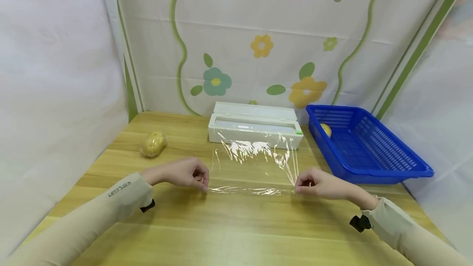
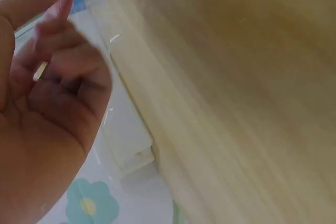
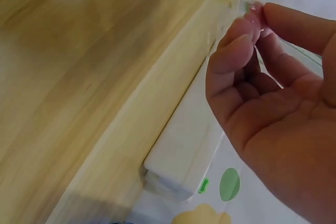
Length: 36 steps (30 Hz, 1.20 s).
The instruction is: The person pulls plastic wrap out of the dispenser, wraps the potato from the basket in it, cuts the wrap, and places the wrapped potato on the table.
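Note:
A clear sheet of plastic wrap (image 1: 251, 163) stretches from a white dispenser box (image 1: 255, 134) toward the person, its front edge held between both hands. The left hand (image 1: 188, 173) pinches one front corner between thumb and fingertips; the right hand (image 1: 323, 184) pinches the other corner the same way. In the left wrist view, the left hand (image 2: 58, 82) has its thumb and index tips together, other fingers curled. Thumb and index tips also meet on the right hand (image 3: 273, 77) in the right wrist view. The dispenser's lid (image 1: 255, 111) is raised, a roll (image 1: 255, 126) lying inside.
On the table's left side lies a yellow fruit (image 1: 154, 144) that looks wrapped in film. A blue plastic basket (image 1: 369, 151) stands at the right with another yellow item (image 1: 326, 129) in it. White curtains with printed flowers close in the wooden table (image 1: 236, 229) at back and sides.

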Available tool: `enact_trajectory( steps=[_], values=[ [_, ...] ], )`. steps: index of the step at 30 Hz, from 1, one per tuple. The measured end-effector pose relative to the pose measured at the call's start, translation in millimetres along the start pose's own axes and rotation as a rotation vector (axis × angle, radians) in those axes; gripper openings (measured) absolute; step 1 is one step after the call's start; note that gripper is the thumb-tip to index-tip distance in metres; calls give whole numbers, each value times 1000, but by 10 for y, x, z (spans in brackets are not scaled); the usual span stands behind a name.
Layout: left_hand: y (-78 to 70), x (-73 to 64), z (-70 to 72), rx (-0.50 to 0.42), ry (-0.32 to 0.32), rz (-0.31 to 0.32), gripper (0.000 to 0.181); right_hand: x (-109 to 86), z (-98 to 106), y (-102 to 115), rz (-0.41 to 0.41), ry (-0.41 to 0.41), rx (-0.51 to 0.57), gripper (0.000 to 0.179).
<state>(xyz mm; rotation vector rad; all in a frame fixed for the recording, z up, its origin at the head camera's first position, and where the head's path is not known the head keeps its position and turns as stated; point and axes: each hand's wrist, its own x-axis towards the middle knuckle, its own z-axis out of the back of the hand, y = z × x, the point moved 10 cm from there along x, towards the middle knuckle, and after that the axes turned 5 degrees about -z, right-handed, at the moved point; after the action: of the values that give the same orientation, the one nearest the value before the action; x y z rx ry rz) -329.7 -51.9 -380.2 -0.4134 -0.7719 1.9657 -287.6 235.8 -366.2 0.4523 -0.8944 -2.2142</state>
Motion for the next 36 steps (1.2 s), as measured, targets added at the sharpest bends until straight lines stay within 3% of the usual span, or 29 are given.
enact_trajectory(
  steps=[5,8,17,24,29,36],
  values=[
    [-5,15,145,80,-176,-37,12,-12,77,-112,-25,-108,-147,9],
    [-6,10,182,86,-232,-51,13,-28,105,-174,-40,-146,-158,7],
    [-41,-14,34,-9,-100,-66,10,-54,47,-163,15,-97,-91,5],
    [-48,-38,4,-42,-63,-54,13,-68,14,-136,45,-105,-90,9],
    [-59,-17,-87,-64,-12,-72,10,-122,-52,-148,75,-119,-108,14],
    [-20,-14,-177,-50,40,-42,12,-162,-96,-93,72,-117,-98,12]
  ],
)
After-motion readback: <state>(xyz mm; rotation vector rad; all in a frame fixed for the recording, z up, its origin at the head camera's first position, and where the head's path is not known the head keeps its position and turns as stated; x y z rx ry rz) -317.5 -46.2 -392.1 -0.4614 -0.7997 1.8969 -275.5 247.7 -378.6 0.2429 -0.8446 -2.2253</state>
